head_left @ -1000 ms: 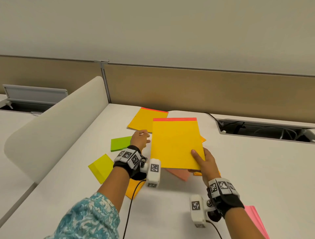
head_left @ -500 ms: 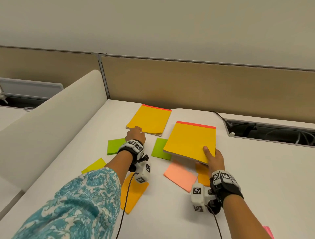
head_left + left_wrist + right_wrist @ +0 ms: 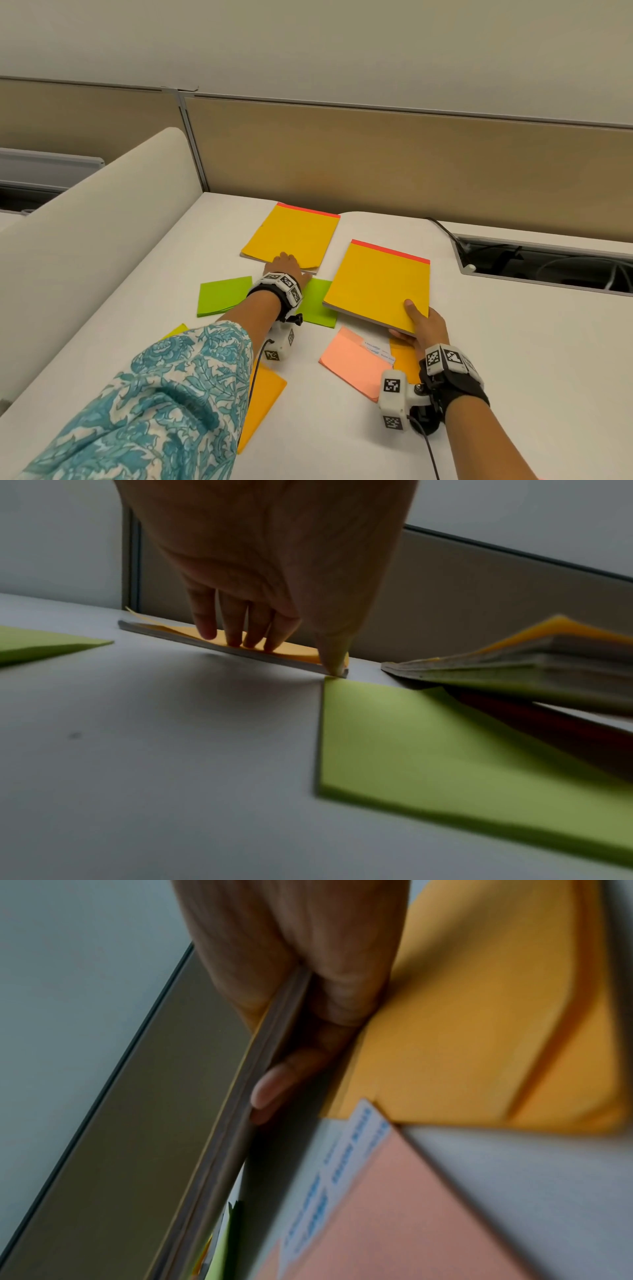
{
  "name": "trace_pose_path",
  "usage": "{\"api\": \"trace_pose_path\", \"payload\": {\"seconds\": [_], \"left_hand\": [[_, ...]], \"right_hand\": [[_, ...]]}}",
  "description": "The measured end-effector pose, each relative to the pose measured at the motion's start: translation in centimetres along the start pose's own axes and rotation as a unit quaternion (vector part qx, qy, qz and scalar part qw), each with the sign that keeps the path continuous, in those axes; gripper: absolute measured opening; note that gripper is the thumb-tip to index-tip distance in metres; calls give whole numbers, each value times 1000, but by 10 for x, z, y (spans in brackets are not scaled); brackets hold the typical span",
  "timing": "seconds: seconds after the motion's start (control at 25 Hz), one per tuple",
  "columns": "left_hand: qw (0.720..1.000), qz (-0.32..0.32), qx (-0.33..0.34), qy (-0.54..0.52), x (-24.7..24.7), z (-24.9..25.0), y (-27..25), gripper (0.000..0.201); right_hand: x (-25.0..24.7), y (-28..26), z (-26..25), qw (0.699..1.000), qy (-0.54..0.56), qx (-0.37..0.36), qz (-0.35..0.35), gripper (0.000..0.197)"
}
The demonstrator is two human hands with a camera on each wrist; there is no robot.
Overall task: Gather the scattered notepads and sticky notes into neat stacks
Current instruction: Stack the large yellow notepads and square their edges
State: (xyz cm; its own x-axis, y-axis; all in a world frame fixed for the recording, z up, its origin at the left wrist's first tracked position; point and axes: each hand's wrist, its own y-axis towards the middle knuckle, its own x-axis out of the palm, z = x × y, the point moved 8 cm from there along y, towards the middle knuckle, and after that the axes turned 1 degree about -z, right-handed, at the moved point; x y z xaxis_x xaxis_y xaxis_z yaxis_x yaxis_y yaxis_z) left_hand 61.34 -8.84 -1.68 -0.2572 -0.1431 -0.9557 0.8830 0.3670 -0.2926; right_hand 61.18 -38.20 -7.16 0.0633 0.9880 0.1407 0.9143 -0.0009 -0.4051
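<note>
Two yellow notepads with red top strips are in the head view. The far notepad (image 3: 291, 236) lies flat on the white desk (image 3: 513, 342). My left hand (image 3: 286, 262) rests its fingers (image 3: 240, 631) on that pad's near edge, with the thumb against its corner. My right hand (image 3: 419, 323) grips the second notepad (image 3: 380, 284) by its near right corner, thumb on top and fingers underneath (image 3: 274, 1091). This pad is held tilted just above the desk. Sticky pads lie around: two green (image 3: 224, 295) (image 3: 317, 305), salmon (image 3: 349, 363), orange (image 3: 404, 359) and another orange (image 3: 263, 394).
A curved white divider (image 3: 85, 222) borders the desk on the left and a tan partition (image 3: 376, 154) closes the back. An open cable tray (image 3: 548, 263) with wires sits at the right rear. A yellow sticky pad (image 3: 176, 330) peeks out beside my left sleeve.
My right hand has lowered the second notepad from nearly upright to a low tilt, moving it right. My left hand has reached forward onto the far notepad's near edge.
</note>
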Motion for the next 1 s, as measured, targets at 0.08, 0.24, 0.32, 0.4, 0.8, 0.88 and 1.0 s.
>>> {"api": "trace_pose_path", "payload": {"seconds": [0.08,0.24,0.32,0.4,0.8,0.88,1.0], "left_hand": [[999,12,-20,34,-2,6,-1,81],[997,31,-44,57,-11,19,4,70],[998,18,-35,56,-17,25,7,53],[998,2,-11,62,-20,33,4,43],[992,23,75,97,-39,40,1,22],[997,52,55,35,-54,24,-3,29],[990,122,5,-74,-93,9,-20,34]], "right_hand": [[1,0,-1,1000,-4,6,-3,43],[3,2,-2,1000,-2,20,-9,39],[3,3,-2,1000,-6,21,-10,40],[3,5,0,1000,-13,23,-8,42],[0,10,4,999,-42,13,5,48],[3,7,2,999,-40,14,2,48],[14,-4,-2,1000,12,22,-19,43]]}}
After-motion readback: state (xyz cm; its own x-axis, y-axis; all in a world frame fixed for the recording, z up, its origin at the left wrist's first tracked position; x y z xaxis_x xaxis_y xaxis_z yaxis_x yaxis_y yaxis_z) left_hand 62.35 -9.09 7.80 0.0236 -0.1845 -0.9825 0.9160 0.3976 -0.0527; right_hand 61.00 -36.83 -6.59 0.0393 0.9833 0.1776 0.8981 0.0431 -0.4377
